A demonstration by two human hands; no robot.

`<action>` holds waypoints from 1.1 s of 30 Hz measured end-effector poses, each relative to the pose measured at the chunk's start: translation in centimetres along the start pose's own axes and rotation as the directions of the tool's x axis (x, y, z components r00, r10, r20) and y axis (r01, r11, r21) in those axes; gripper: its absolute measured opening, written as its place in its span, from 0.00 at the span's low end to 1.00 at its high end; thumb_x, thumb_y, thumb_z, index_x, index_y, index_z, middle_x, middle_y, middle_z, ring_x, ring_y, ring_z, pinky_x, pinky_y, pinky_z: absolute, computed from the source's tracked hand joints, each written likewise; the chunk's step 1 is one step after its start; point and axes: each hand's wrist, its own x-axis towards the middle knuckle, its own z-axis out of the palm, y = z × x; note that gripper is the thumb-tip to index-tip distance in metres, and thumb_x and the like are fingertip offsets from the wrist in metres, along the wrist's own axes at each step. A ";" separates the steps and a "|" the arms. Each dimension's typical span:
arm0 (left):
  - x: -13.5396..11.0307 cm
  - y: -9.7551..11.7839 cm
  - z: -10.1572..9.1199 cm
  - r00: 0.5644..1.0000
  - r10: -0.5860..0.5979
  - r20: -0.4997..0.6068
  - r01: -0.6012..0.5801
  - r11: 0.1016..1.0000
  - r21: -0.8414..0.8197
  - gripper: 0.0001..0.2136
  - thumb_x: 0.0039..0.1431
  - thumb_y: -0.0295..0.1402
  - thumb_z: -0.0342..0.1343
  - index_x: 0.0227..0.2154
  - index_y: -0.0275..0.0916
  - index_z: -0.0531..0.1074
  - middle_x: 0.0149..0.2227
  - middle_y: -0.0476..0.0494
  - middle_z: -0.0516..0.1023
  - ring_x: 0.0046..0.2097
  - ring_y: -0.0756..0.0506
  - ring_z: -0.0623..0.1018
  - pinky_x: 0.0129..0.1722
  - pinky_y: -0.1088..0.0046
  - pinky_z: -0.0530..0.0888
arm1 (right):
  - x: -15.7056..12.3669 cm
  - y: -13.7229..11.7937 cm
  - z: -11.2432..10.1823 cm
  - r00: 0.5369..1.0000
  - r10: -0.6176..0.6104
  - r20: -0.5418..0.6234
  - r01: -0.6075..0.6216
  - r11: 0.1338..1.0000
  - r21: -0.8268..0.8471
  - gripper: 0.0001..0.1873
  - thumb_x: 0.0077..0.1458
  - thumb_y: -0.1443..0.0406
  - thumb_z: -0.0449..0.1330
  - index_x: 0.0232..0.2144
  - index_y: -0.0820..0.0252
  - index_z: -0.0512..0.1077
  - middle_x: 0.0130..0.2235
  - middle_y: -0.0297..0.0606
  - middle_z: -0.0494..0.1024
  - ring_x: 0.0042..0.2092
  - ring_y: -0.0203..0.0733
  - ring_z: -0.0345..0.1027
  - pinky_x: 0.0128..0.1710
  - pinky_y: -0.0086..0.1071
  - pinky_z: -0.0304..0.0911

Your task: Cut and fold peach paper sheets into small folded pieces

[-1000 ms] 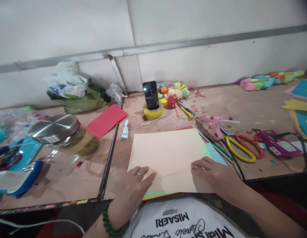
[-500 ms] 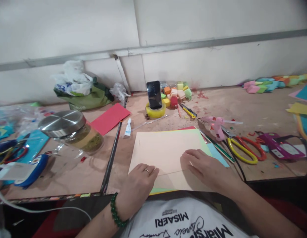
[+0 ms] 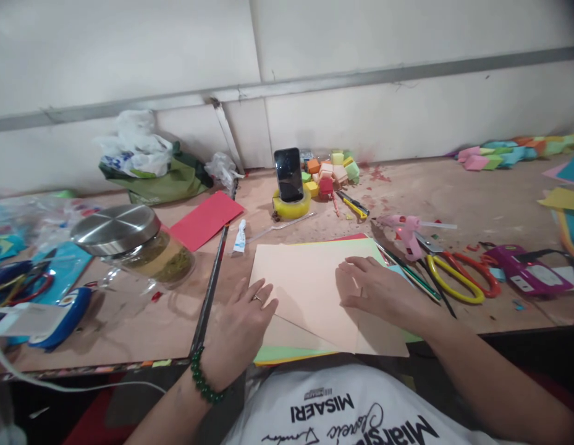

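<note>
A peach sheet of paper (image 3: pixel 309 284) lies turned at an angle on a stack of coloured sheets (image 3: pixel 287 353) at the table's near edge. My left hand (image 3: pixel 243 315) rests flat on the sheet's left edge, fingers spread, a ring on one finger and a green bead bracelet on the wrist. My right hand (image 3: pixel 377 290) lies palm down on the right half of the sheet, fingers stretched toward the middle. Neither hand holds anything.
Right of the paper lie yellow scissors (image 3: pixel 453 278), orange scissors, a pink glue gun (image 3: pixel 407 232) and a purple glue gun (image 3: pixel 523 272). Behind stand a phone (image 3: pixel 289 174) on a tape roll, foam cubes, a glue tube (image 3: pixel 240 238). A steel-lidded jar (image 3: pixel 138 244) and red paper sit left.
The peach sheet has been turned clockwise, so its near corner now points toward me. My left hand slid up and left to its edge; my right hand moved further onto the sheet.
</note>
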 end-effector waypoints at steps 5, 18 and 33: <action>0.9 1.7 -1.3 0.994 0.057 0.092 -0.040 0.984 -0.174 0.13 0.59 0.23 0.55 0.47 0.37 0.73 0.50 0.38 0.78 0.49 0.40 0.77 0.48 0.60 0.76 | 0.4 -0.9 -0.6 0.997 0.056 0.059 -0.054 0.998 -0.032 0.20 0.50 0.59 0.68 0.44 0.59 0.74 0.47 0.45 0.75 0.51 0.54 0.68 0.49 0.45 0.67; 1.5 4.0 1.2 0.983 0.180 -0.048 -0.176 0.982 0.071 0.19 0.50 0.12 0.46 0.44 0.29 0.72 0.30 0.43 0.76 0.30 0.44 0.75 0.25 0.69 0.75 | -0.9 1.5 1.1 0.914 -0.008 -0.406 -0.057 0.988 -0.146 0.12 0.61 0.65 0.57 0.46 0.60 0.73 0.46 0.46 0.78 0.48 0.51 0.70 0.46 0.41 0.67; 8.1 0.8 -0.9 0.973 0.128 0.190 -0.111 0.989 -0.096 0.35 0.47 0.40 0.69 0.58 0.36 0.66 0.58 0.27 0.71 0.57 0.31 0.72 0.53 0.53 0.72 | -5.8 7.8 1.8 0.802 0.507 -0.316 -0.566 0.814 -0.132 0.11 0.62 0.62 0.53 0.34 0.60 0.74 0.40 0.47 0.78 0.44 0.52 0.72 0.39 0.39 0.65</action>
